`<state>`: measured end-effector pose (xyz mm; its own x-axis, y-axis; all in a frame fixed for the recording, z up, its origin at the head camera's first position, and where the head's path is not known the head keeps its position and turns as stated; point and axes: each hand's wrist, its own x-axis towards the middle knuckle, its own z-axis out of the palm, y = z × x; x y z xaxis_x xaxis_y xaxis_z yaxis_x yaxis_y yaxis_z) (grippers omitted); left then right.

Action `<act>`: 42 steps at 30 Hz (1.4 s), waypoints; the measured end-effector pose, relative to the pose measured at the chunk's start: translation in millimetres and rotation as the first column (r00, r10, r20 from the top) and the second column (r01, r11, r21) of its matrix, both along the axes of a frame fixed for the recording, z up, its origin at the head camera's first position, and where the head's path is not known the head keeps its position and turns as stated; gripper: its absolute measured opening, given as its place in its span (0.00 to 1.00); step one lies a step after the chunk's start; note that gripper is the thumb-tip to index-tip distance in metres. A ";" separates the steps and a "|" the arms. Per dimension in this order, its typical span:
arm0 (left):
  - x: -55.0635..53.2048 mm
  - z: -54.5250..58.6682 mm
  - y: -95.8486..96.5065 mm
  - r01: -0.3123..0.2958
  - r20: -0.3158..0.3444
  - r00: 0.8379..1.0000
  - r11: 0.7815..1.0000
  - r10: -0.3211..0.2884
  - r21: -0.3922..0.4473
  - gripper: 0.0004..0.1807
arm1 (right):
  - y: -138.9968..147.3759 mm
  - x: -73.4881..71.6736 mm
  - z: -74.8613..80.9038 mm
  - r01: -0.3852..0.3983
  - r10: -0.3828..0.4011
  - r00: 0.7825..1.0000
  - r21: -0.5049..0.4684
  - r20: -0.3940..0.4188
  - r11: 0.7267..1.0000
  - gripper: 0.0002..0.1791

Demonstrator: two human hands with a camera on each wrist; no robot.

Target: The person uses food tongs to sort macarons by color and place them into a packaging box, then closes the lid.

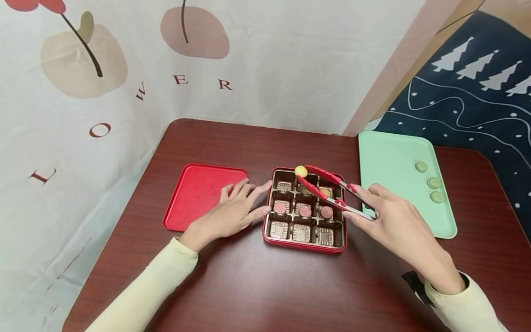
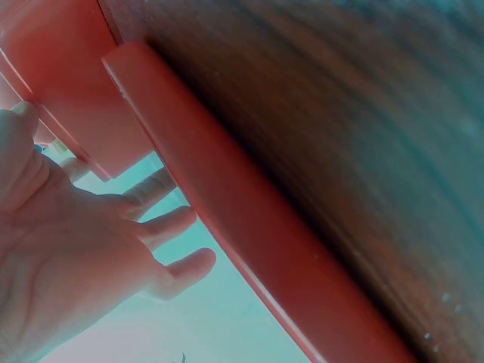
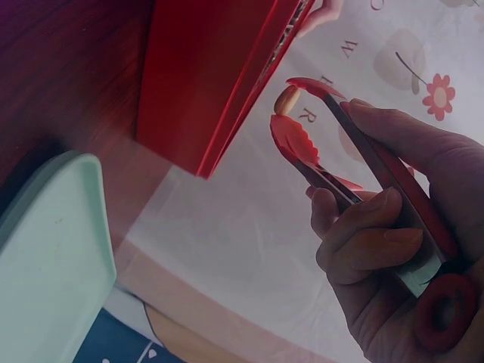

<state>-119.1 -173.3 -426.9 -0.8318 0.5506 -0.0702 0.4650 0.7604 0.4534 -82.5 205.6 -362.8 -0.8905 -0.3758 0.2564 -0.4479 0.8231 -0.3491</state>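
My right hand [image 1: 400,226] grips red-tipped metal tongs [image 3: 378,170], whose tips pinch a small yellow round sweet [image 1: 301,171] over the back row of a red box [image 1: 304,246]. The box has a brown divided insert, three rows by three. A pink round sweet [image 1: 304,210] lies in each middle-row compartment. Yellow ones [image 1: 326,192] show in the back row's middle and right compartments, partly hidden by the tongs. The front row holds none. My left hand [image 1: 232,212] is spread, with index finger and thumb at the box's left side and the other fingers above a red lid [image 1: 195,198].
On the right lies a mint-green tray [image 1: 386,170] with three green round sweets [image 1: 434,183] near its right side. Everything stands on a dark red-brown wooden table [image 1: 265,286]. Printed cloth [image 1: 290,60] hangs behind the table's far edge.
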 end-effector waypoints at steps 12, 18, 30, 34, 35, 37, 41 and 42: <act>-1.0 -0.8 0.1 -0.002 0.009 1.000 1.000 0.002 -0.004 0.39 | -11.8 -0.6 -0.1 -0.014 0.012 0.998 0.027 0.053 1.000 0.38; -0.6 1.9 1.3 0.003 0.002 1.000 1.000 -0.003 -0.009 0.39 | -13.3 -2.1 -2.6 -0.033 0.032 0.999 0.026 0.039 0.999 0.37; 1.0 -0.3 1.0 -0.020 -0.003 1.000 1.000 0.020 -0.003 0.38 | -23.3 -7.9 -6.8 -0.043 0.039 0.997 0.053 0.074 0.998 0.38; 1.5 -0.1 1.6 -0.024 0.001 1.000 1.000 0.024 -0.005 0.38 | -24.8 -7.6 -6.7 -0.032 0.026 0.995 0.058 0.096 0.998 0.38; 1.6 -0.2 1.6 -0.025 0.001 1.000 1.000 0.025 -0.006 0.38 | -24.6 -7.2 -6.7 -0.027 0.021 0.995 0.056 0.098 0.998 0.38; 1.9 0.3 1.8 -0.026 0.004 1.000 1.000 0.026 -0.008 0.39 | -23.6 -6.1 -7.1 -0.019 0.014 0.995 0.055 0.097 0.998 0.38; 1.7 -0.3 1.2 -0.025 0.002 1.000 1.000 0.025 -0.008 0.39 | -17.3 -2.8 -7.6 0.000 -0.003 0.997 0.042 0.083 0.999 0.38; 1.6 -0.8 0.8 -0.025 0.001 1.000 1.000 0.025 -0.011 0.39 | -14.9 -2.0 -7.9 0.004 -0.007 0.997 0.038 0.078 0.999 0.38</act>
<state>-117.6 -172.5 -427.6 -0.8452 0.5290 -0.0770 0.4454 0.7765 0.4456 -84.5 190.7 -370.7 -0.9095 -0.3786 0.1715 -0.4155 0.8389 -0.3517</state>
